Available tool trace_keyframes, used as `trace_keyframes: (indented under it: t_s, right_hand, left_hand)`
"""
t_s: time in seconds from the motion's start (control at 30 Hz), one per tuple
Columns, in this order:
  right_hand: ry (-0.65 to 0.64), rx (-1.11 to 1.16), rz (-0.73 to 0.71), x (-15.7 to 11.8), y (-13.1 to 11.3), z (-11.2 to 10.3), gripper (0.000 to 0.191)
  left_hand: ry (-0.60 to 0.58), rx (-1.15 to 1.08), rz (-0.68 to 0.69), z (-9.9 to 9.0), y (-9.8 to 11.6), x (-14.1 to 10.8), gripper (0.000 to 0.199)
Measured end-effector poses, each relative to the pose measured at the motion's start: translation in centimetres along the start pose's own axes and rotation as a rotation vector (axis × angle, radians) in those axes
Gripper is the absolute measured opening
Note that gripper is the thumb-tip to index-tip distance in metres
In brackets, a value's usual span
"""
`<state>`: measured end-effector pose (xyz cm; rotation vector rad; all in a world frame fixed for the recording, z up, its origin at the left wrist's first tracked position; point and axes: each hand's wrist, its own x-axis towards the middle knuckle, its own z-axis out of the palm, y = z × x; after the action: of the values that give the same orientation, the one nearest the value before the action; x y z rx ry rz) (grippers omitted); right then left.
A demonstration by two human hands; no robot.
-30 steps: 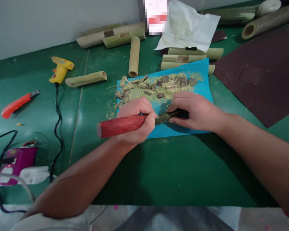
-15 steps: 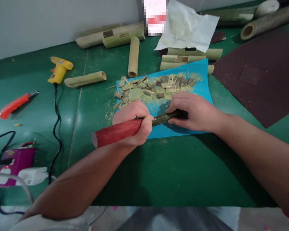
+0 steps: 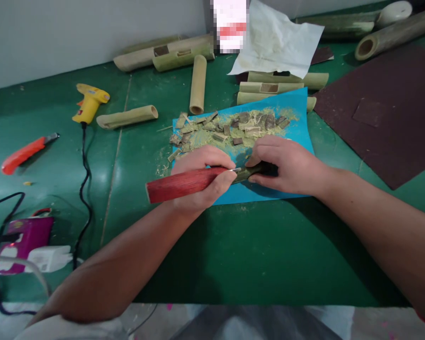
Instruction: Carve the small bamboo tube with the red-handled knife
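My left hand (image 3: 205,172) is wrapped round the thick red wooden handle (image 3: 184,185) of a carving tool, whose short bright metal tip (image 3: 236,169) shows just past my thumb. That tip touches or lies right over a dark green bamboo piece (image 3: 240,176), which has a cut-out along its top. At the far end of the bamboo, my right hand (image 3: 285,160) grips it between thumb and fingers; the rest of it is hidden under the palm. Beneath both hands lies a blue sheet (image 3: 299,141), strewn with bamboo chips (image 3: 219,137) and sawdust.
Cut bamboo tubes (image 3: 127,117) lie to the left and behind the sheet. A yellow glue gun (image 3: 90,101), an orange-handled cutter (image 3: 23,156) and a purple power strip (image 3: 24,243) are at left. White paper (image 3: 279,40) and a brown board (image 3: 386,113) are at back and right.
My left hand has slid the red-handled carving tool forward to the right, closer to my right hand, and its handle sits a little higher. The right hand keeps its hold on the bamboo.
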<state>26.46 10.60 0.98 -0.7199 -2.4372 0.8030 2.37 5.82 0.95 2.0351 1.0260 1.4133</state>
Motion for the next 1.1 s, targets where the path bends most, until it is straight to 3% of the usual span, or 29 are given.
trace_keyframes:
  t_s: [0.2, 0.67, 0.77, 1.1]
  right_hand:
    - [0.008, 0.007, -0.015, 0.1, -0.1, 0.0, 0.005]
    - [-0.002, 0.007, -0.003, 0.0, -0.1, -0.1, 0.007]
    - [0.006, 0.017, -0.006, 0.0, 0.0, 0.0, 0.008]
    - [0.007, 0.005, -0.005, 0.1, 0.0, 0.1, 0.008]
  left_hand:
    - [-0.115, -0.003, 0.005, -0.1, 0.7, 0.8, 0.024]
    - [-0.109, -0.058, 0.045, 0.2, 0.1, 1.0, 0.028]
    - [-0.121, -0.022, 0.012, 0.3, 0.6, 1.1, 0.02]
    - [0.056, -0.038, 0.012, 0.2, 0.1, 0.3, 0.02]
